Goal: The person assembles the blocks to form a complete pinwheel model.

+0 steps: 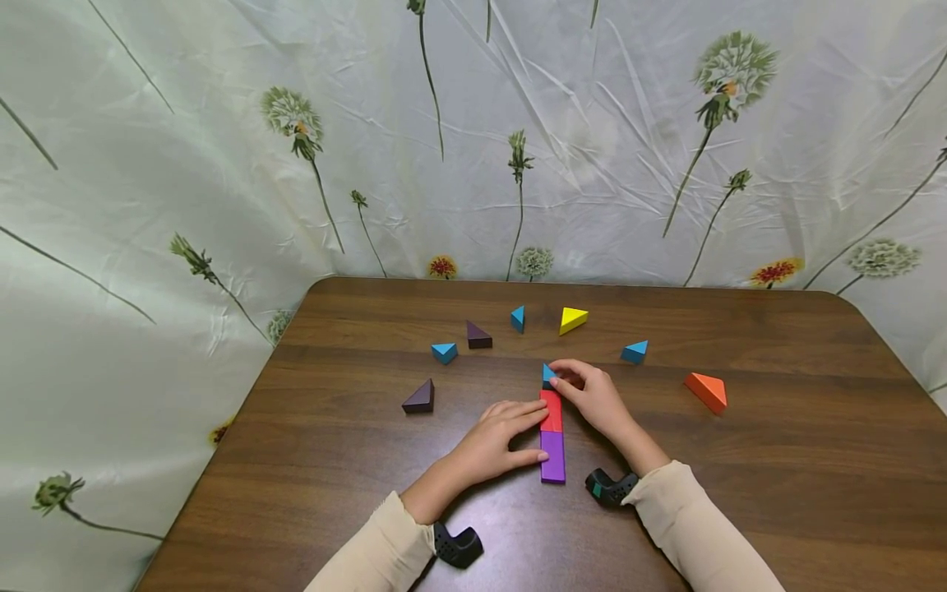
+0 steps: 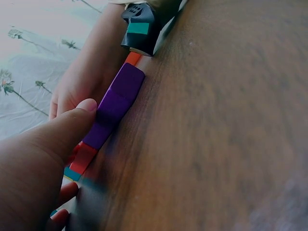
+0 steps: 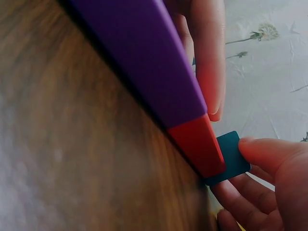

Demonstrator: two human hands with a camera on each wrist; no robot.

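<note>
A purple block (image 1: 552,458) and a red block (image 1: 551,411) lie end to end in a straight row on the table, the red one farther away. At the row's far end, a small blue triangular block (image 1: 547,376) is pinched between the thumb and fingers of my right hand (image 1: 598,403); in the right wrist view this blue block (image 3: 233,156) stands against the red block's end. My left hand (image 1: 488,444) reaches in from the left with extended fingers. Its fingertips touch the red block, and its thumb rests against the side of the purple block (image 2: 113,106).
Loose triangular blocks lie around the row: dark purple ones (image 1: 420,398) to the left, blue ones (image 1: 445,353) farther back, a yellow one (image 1: 573,320) behind, and an orange one (image 1: 709,392) at right. The brown table (image 1: 799,477) meets a flowered curtain (image 1: 607,148) at its far edge.
</note>
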